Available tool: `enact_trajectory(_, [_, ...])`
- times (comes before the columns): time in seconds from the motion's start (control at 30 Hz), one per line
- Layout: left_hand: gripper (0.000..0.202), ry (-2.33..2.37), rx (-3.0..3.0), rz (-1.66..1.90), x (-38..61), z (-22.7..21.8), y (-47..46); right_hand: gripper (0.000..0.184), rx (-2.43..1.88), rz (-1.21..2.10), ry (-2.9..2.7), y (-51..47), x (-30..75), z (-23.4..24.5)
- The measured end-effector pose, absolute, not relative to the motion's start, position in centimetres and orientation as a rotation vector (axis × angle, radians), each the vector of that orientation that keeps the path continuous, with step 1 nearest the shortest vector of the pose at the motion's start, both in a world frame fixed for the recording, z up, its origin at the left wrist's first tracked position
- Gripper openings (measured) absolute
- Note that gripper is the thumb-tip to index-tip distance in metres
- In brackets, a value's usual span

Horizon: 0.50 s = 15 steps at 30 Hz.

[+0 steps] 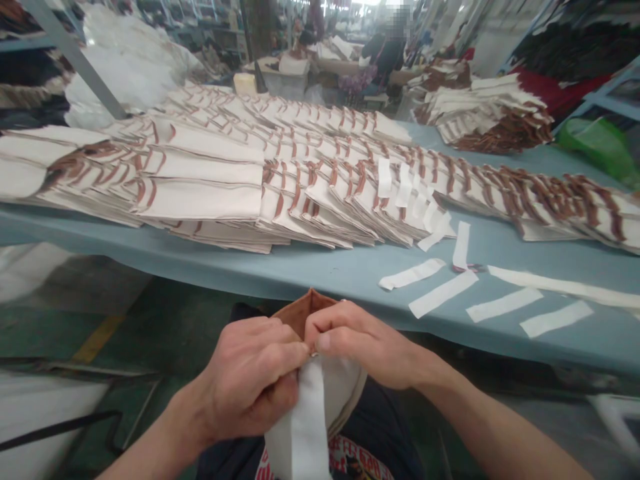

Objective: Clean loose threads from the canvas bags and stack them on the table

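Note:
In front of my lap I hold a cream fabric piece with a brown inner edge, its open end facing the table. A white strip hangs down from its rim over the near side. My left hand pinches the rim and the top of the strip between thumb and fingers. Close against it, my right hand is also closed on the rim, thumb and forefinger together. The fingertips of both hands meet at the strip's upper end.
Overlapping rows of cream pieces with brown edges cover much of the blue table. Several loose white strips lie at the right, beside a long cream band. A green bag sits far right. A person is at the back.

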State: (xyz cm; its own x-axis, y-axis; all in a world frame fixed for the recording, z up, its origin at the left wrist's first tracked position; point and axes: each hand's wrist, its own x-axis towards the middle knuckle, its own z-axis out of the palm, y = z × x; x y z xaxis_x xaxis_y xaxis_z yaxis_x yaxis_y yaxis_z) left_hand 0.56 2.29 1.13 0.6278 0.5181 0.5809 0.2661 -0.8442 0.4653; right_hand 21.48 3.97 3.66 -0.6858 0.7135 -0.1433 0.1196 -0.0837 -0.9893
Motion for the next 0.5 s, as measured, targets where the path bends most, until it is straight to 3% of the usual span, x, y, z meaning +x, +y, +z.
enact_trajectory(0.17, [0.036, 0.665, 2.532, 1.112, 0.6, 0.5, 2.5, 0.013, -1.001, 1.705, -1.844, 3.9, 21.3, 3.5])
enact_trajectory(0.37, [0.014, 0.815, 2.214, 0.711, -0.6, 3.2, 2.5, 0.013, -0.935, 0.986, -2.194, 2.9, 22.0, 4.7])
enact_trajectory(0.5, [0.028, 0.769, 2.145, 0.43, -1.3, 4.4, 3.2, 0.016, -0.898, 0.855, -2.291, 2.7, 22.3, 4.8])
